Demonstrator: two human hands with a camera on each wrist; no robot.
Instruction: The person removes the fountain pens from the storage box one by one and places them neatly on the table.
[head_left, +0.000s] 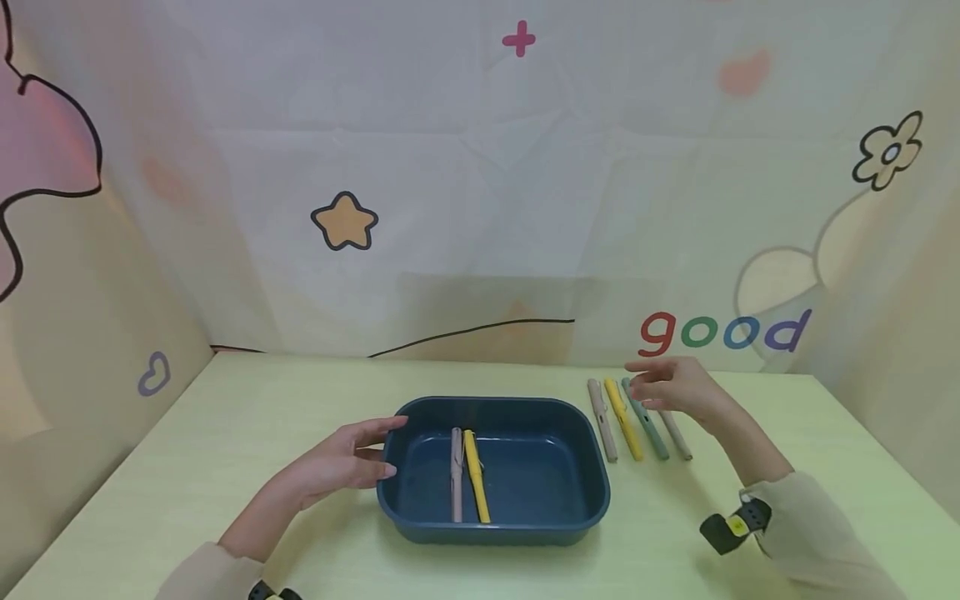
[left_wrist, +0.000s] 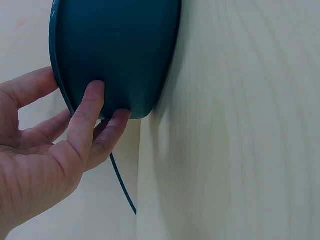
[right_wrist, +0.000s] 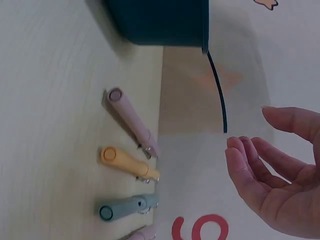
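A dark blue rectangular box stands on the table with a greyish-pink pen and a yellow pen lying side by side inside. At its left end, my left hand touches the wall and rim with loosely spread fingers. Right of the box lie a greyish-pink pen, a yellow pen, a green pen and another pinkish pen, in a row. Over the far ends of this row hovers my right hand, fingers relaxed, holding nothing.
The pale table ends against a printed cloth backdrop at the back. Cloth also rises along both sides. Dark devices with straps sit on both wrists, the right wrist device being the more visible.
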